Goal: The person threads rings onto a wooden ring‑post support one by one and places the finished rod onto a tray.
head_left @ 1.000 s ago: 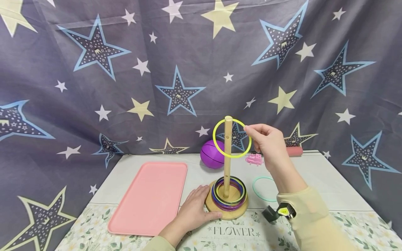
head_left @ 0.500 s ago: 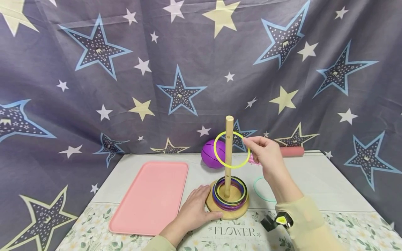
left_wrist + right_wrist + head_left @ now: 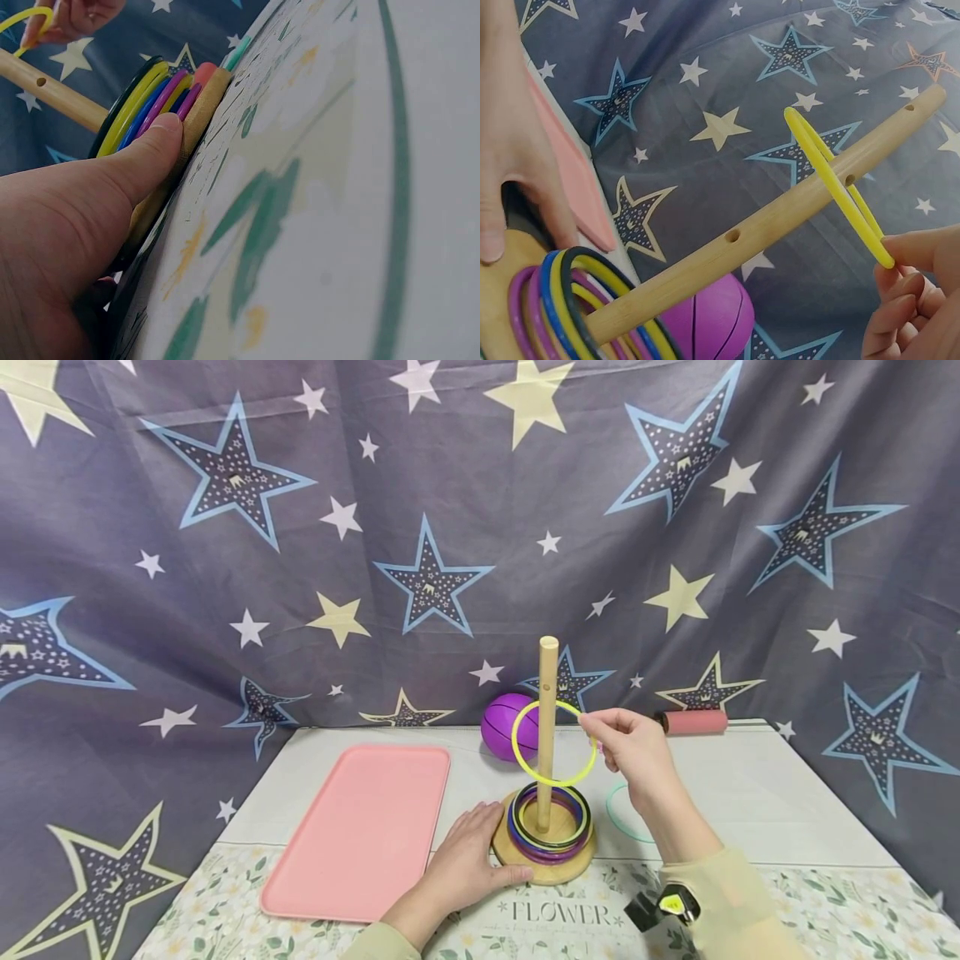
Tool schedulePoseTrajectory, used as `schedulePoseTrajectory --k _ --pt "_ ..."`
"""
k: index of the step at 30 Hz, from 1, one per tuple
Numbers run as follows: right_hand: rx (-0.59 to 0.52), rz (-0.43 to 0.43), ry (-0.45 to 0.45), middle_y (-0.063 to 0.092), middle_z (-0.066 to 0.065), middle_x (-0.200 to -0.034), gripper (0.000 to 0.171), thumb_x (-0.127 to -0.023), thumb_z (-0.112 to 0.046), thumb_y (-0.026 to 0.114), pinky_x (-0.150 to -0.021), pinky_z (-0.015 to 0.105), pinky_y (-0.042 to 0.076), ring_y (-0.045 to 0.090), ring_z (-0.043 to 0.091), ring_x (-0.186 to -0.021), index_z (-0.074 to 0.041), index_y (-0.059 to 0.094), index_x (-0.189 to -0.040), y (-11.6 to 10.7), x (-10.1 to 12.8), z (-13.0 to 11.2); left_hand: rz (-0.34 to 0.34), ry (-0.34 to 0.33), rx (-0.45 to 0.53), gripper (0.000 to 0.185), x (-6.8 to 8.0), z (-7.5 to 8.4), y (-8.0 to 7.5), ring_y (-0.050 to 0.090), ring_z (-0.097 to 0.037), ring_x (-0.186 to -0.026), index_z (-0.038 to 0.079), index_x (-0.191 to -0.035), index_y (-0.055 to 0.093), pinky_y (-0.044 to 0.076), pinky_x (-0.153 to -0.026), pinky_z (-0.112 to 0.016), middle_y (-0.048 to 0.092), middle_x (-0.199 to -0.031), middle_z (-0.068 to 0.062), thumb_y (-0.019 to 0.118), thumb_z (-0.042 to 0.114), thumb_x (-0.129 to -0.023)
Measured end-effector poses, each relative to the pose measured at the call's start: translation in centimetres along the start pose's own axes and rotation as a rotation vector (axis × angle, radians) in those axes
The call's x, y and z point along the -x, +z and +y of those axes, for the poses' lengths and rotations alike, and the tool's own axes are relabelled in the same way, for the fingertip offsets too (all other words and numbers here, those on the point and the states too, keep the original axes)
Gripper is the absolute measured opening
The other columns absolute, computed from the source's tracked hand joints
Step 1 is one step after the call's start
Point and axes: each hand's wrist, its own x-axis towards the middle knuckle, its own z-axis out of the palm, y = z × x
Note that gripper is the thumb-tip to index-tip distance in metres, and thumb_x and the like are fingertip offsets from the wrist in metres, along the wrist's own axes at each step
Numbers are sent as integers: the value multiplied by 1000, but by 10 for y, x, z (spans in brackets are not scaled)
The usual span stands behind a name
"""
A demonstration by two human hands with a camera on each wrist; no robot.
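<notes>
My right hand [image 3: 632, 748] pinches a yellow ring [image 3: 836, 187] by its right edge. The ring encircles the wooden peg [image 3: 548, 693] partway down, tilted, as the right wrist view shows. Around the peg's foot lies a stack of rings [image 3: 144, 105] in black, yellow, blue and purple, on the round wooden base [image 3: 558, 872]. My left hand [image 3: 465, 858] rests at the left side of that base, fingers spread, with its thumb [image 3: 154, 146] along the front edge.
To the left lies a pink tray [image 3: 360, 827]. Behind the peg sits a purple ball [image 3: 498, 731]. A teal ring [image 3: 617, 820] lies on the table, partly hidden by my right forearm. At the back right is a red cylinder [image 3: 697, 722]; a starry cloth hangs behind everything.
My right hand has lowered the yellow ring along the peg, from near its top to just above the stacked rings in the head view. The left hand has stayed in place.
</notes>
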Motion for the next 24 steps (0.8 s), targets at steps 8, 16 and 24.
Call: schedulePoseTrajectory --k 8,16,24 --pt "19 -14 29 64 -4 -82 24 -103 -23 83 -52 23 39 45 9 -59 -1 81 -109 -2 3 16 1 4 3 114 0 0 0 39 -44 -159 -4 -164 47 26 -133 -60 51 -165 -24 86 70 -86" --pt "30 -68 46 65 -6 -82 16 -102 -18 82 -51 22 38 44 7 -58 -3 80 -107 -6 4 30 6 12 2 114 1 2 -2 40 -45 -158 -6 -163 46 27 -132 -61 51 -165 -25 86 69 -87" --pt "71 -115 59 67 -5 -82 22 -102 -18 82 -50 21 39 46 7 -58 2 79 -112 -6 1 45 -12 -8 -2 114 0 0 0 38 -42 -160 -3 -165 45 25 -134 -58 49 -167 -23 84 71 -87"
